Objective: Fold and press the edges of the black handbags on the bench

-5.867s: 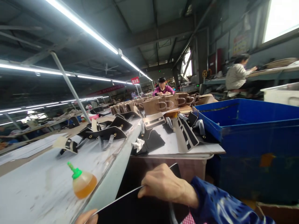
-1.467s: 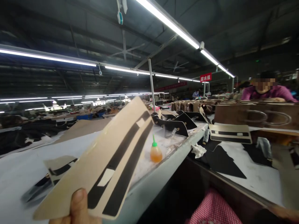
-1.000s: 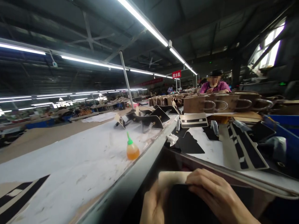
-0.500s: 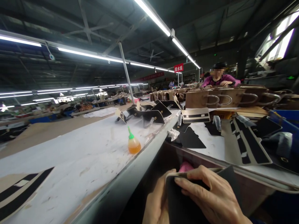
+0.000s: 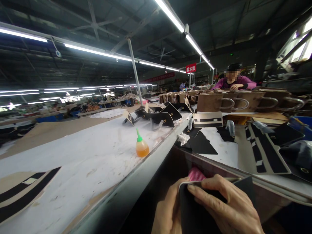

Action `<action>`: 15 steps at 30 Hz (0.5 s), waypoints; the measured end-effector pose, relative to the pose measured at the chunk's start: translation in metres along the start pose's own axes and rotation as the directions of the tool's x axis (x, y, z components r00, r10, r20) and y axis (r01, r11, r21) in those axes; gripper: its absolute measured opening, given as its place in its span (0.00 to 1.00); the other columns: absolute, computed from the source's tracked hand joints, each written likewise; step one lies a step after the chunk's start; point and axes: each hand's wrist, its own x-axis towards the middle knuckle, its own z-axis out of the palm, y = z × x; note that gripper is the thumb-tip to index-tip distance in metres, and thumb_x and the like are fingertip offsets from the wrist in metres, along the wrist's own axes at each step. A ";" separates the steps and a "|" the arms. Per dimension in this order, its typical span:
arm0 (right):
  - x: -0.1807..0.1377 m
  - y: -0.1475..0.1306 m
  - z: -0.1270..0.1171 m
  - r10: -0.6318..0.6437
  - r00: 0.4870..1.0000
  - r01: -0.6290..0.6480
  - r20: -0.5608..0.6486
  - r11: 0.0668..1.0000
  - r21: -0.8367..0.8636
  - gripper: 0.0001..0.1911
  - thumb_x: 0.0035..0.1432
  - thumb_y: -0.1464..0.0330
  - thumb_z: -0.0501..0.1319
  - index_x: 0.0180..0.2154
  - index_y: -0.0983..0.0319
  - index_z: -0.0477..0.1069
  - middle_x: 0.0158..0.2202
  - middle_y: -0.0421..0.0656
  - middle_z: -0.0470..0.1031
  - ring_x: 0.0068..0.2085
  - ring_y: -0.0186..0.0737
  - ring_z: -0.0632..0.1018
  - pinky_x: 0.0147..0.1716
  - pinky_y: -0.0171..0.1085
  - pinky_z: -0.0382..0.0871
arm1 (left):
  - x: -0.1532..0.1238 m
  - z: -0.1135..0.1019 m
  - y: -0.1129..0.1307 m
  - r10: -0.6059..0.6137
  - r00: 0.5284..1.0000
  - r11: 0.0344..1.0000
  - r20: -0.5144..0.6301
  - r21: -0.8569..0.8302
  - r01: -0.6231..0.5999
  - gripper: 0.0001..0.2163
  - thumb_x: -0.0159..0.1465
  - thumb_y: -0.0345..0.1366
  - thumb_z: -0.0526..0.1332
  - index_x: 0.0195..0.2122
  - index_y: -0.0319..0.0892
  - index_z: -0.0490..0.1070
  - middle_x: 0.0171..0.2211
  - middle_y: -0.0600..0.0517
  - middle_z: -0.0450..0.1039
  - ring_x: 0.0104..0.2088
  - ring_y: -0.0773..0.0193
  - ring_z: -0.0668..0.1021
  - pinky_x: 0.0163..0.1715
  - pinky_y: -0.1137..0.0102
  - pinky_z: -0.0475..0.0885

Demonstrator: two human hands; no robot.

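At the bottom of the view both my hands hold one black bag panel with a pale inner face, below the table's edge. My right hand lies over its black face with fingers curled on the top edge. My left hand grips its left side from behind. A beige panel with black stripes lies flat on the white table at the far left. A small orange glue bottle with a green nozzle stands near the table's edge.
Black folded bag pieces lie further along the table. More striped and black panels cover the side bench. Brown finished bags stand in a row at the back, where a person in purple works. A steel post rises from the table.
The beige striped panel that my left hand held up now lies on the table at the left. Both hands have since taken a black panel and hold it low.
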 end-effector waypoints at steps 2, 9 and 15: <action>0.000 0.001 0.000 0.003 1.000 -0.003 0.004 1.000 -0.008 0.15 0.64 0.77 0.58 0.48 0.59 0.77 0.34 0.42 0.74 0.32 0.31 0.76 0.30 0.28 0.71 | 0.000 -0.001 -0.001 0.011 1.000 1.000 0.018 0.002 -0.011 0.22 0.66 0.49 0.54 0.54 0.43 0.73 0.29 0.49 0.81 0.25 0.63 0.80 0.25 0.75 0.73; -0.001 0.004 -0.001 0.002 1.000 -0.002 0.016 1.000 0.001 0.15 0.62 0.78 0.58 0.48 0.60 0.76 0.33 0.43 0.74 0.30 0.32 0.75 0.28 0.30 0.71 | 0.000 -0.002 0.002 -0.011 0.999 0.995 0.036 0.104 0.008 0.24 0.68 0.51 0.49 0.57 0.44 0.71 0.32 0.48 0.81 0.27 0.64 0.81 0.30 0.75 0.73; 0.002 0.003 -0.001 0.002 0.999 -0.002 0.038 1.000 0.004 0.13 0.64 0.76 0.58 0.45 0.60 0.77 0.31 0.42 0.74 0.28 0.31 0.75 0.26 0.28 0.71 | -0.005 -0.004 0.008 -0.097 0.994 0.984 -0.042 0.143 0.102 0.33 0.65 0.62 0.44 0.55 0.44 0.74 0.34 0.47 0.80 0.34 0.60 0.80 0.35 0.72 0.74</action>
